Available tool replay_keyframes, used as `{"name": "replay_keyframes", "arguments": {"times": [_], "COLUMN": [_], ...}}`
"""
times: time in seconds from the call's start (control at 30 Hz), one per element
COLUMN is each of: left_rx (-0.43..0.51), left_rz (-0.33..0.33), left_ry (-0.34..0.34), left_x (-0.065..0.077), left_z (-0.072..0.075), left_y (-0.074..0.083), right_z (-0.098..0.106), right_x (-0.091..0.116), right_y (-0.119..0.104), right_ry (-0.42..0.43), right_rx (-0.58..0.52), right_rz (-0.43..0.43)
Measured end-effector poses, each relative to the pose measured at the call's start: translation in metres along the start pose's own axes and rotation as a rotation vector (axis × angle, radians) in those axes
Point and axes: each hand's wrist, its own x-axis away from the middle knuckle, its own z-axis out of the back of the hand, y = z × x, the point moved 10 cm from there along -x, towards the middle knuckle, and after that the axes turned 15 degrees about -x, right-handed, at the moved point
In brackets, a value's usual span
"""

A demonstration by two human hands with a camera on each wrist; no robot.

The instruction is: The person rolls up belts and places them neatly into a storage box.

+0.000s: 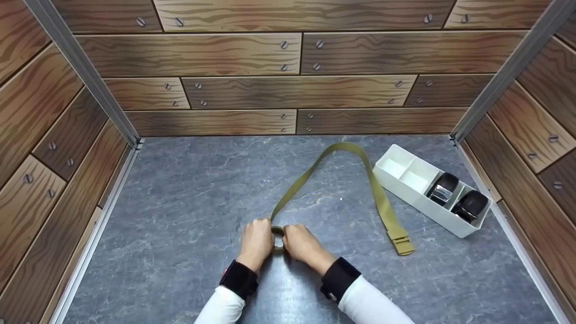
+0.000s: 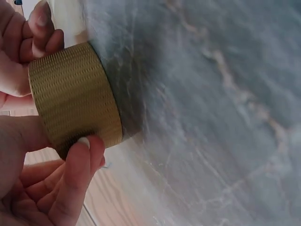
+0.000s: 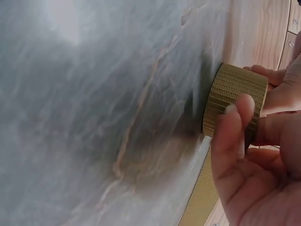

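An olive webbing belt point(image 1: 300, 182) runs in a long arch over the grey tabletop. At its near end the strap is bent into a small loop point(image 1: 278, 230), standing on edge between the two hands. From the left, the left hand point(image 1: 256, 240) pinches this loop between thumb and fingers. The right hand point(image 1: 306, 243) pinches its other side. Both wrist views show fingertips against the ribbed outer face of the looped strap point(image 2: 75, 96). The belt's far end carries a flat buckle point(image 1: 400, 241), which lies on the tabletop to the right of the hands.
A white divided box point(image 1: 418, 206) stands at the right, touching or very near the belt's arch. Two black rounded things with shiny parts, one point(image 1: 471, 204) at the near end, sit in its compartments. Wood-patterned walls point(image 1: 243, 92) enclose the grey tabletop point(image 1: 180, 198) at the back and sides.
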Motion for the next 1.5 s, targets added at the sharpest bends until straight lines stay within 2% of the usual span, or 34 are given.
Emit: {"name": "replay_keyframes", "arguments": {"times": [0.17,0.33,0.4,0.47,0.6,0.67,0.7,0.77,0.9,0.97,1.07,1.17,1.23,1.3,1.37,1.5], "left_rx": [-0.011,-0.017,-0.012,-0.008,0.004,0.022,0.033,0.049,0.050,0.041,0.052,0.076,0.095,0.104,0.119,0.138], "left_rz": [-0.044,-0.053,-0.056,-0.058,-0.045,-0.042,-0.043,-0.066,-0.131,-0.158,-0.136,-0.086,-0.065,-0.069,-0.080,-0.089], "left_ry": [-0.038,-0.058,-0.055,-0.044,-0.008,-0.007,-0.011,-0.025,-0.041,-0.044,-0.057,-0.078,-0.092,-0.102,-0.107,-0.124], "left_x": [-0.002,-0.001,-0.001,0.000,0.000,0.000,0.000,0.000,0.000,0.001,0.001,0.001,0.000,0.000,0.001,0.002], "left_z": [-0.001,-0.005,-0.005,-0.005,-0.005,-0.005,-0.006,-0.006,-0.008,-0.008,-0.010,-0.010,-0.011,-0.012,-0.012,-0.016], "left_y": [0.004,0.005,0.006,0.007,0.006,0.004,0.003,0.004,0.006,0.008,0.006,0.001,-0.001,-0.001,0.000,0.000], "right_z": [0.003,0.002,0.003,0.007,0.013,0.012,0.011,0.009,0.007,0.005,0.006,0.009,0.006,0.003,0.002,0.001], "right_x": [0.000,-0.001,-0.002,-0.002,0.000,0.002,0.002,0.002,0.001,0.001,0.001,0.005,0.009,0.012,0.012,0.008], "right_y": [-0.010,-0.012,-0.011,-0.007,0.010,0.016,0.016,0.012,-0.004,-0.006,-0.001,0.010,0.016,0.018,0.016,0.007], "right_ry": [0.013,-0.020,-0.018,0.016,0.061,0.050,0.039,0.024,0.017,0.011,0.034,0.052,0.032,0.004,-0.011,-0.028], "right_rx": [0.134,0.173,0.144,0.084,-0.098,-0.144,-0.145,-0.097,0.038,0.036,-0.042,-0.121,-0.155,-0.167,-0.152,-0.048], "right_rz": [0.141,0.221,0.217,0.175,-0.033,-0.112,-0.125,-0.075,0.112,0.145,0.080,-0.062,-0.145,-0.187,-0.165,-0.030]}}
